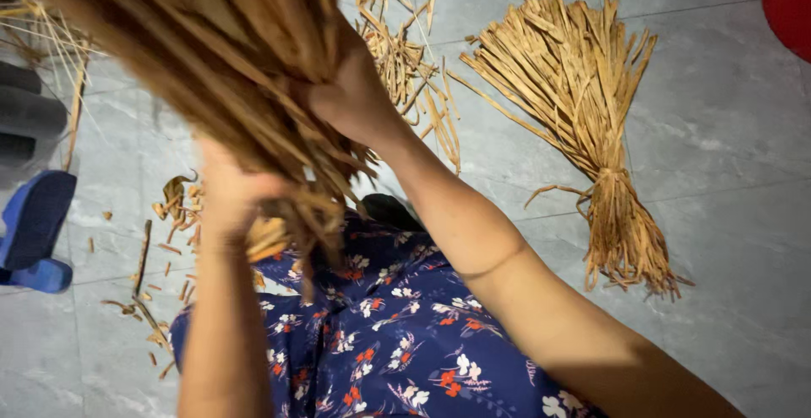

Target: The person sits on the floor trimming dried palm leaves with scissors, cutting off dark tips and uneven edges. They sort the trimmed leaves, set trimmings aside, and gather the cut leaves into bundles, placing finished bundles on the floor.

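Note:
I hold a thick bundle of dried brown straw strips [211, 55] up close in front of me, its stalks fanning toward the upper left. My left hand [228, 194] grips the bundle near its lower, gathered end. My right hand [351, 97] clasps the same bundle a little higher, fingers buried among the strips. Below the hands lies my lap in a dark blue flowered fabric [397, 333].
A tied sheaf of straw [583, 122] lies on the grey tiled floor [726, 114] at the right. Loose strips [405, 63] lie behind my right hand and scraps [165, 215] at the left. A blue slipper [34, 228] sits at the left edge, a red object [790, 0] top right.

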